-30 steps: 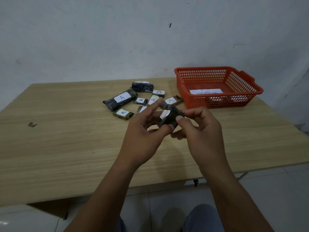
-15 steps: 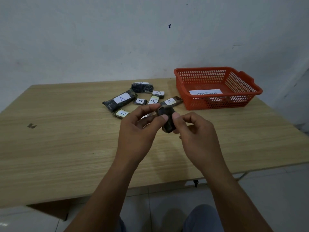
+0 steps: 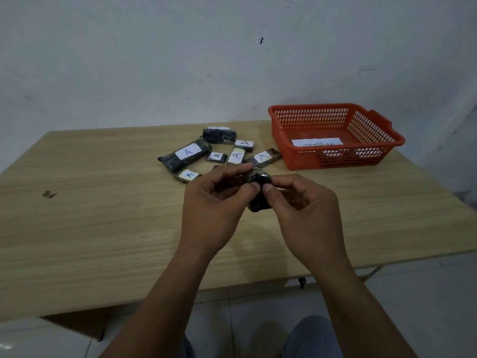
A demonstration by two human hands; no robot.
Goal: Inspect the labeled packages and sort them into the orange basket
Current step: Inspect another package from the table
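Observation:
A small dark wrapped package (image 3: 259, 191) is held above the table between both hands, its label side turned out of sight. My left hand (image 3: 214, 205) pinches its left side with thumb and fingers. My right hand (image 3: 304, 210) pinches its right side with thumb and forefinger. Behind the hands lie several dark packages with white labels marked A, among them a long one (image 3: 185, 154), a small one (image 3: 188, 174) and another (image 3: 262, 157). The orange basket (image 3: 335, 161) stands at the back right with a white paper slip (image 3: 317, 142) on its floor.
The wooden table (image 3: 90, 228) reaches left and toward me, with a small dark mark (image 3: 49, 194) on its left part. A pale wall stands right behind it. My knees show below the table's front edge over a tiled floor.
Both hands have turned the held package: its white label showed a second ago and now faces away. The hands stay at about the same place over the table.

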